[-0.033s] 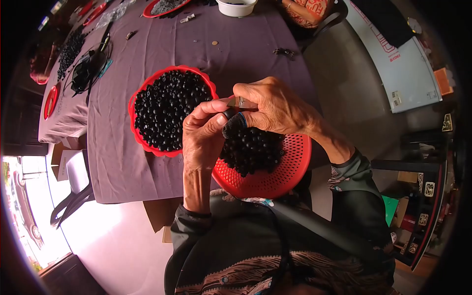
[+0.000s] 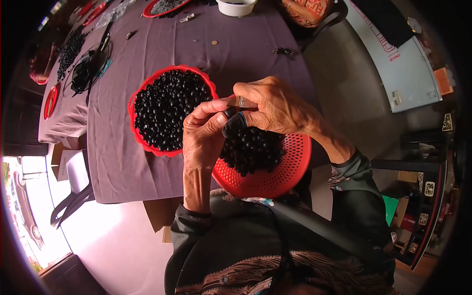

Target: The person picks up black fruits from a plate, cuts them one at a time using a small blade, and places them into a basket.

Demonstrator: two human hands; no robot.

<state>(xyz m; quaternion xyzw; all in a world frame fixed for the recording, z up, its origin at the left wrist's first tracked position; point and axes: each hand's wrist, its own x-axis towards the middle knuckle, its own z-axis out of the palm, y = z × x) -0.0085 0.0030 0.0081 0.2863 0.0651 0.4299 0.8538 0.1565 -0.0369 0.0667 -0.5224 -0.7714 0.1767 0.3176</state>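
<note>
My left hand [image 2: 202,132] pinches a small dark bead-like piece [image 2: 229,112] between thumb and fingertips. My right hand [image 2: 275,105] is closed on a small flat blade [image 2: 239,102], which rests against that piece. A black cloth cover [image 2: 233,126] with a blue edge wraps the right thumb. Below both hands, a red perforated basket [image 2: 295,167] holds a heap of black bead-like pieces [image 2: 253,150]. To the left, a scallop-edged red bowl [image 2: 134,129] is full of similar round black pieces [image 2: 169,110], several with pale ring-like holes. The fingers partly hide the held piece.
A purple cloth [image 2: 142,179] covers the table. Near its far edge stand a white tub [image 2: 236,8] and a red dish [image 2: 150,12] of greyish bits. Black cables [image 2: 88,71] lie at left. Another person's arm [image 2: 301,11] shows at the far right corner.
</note>
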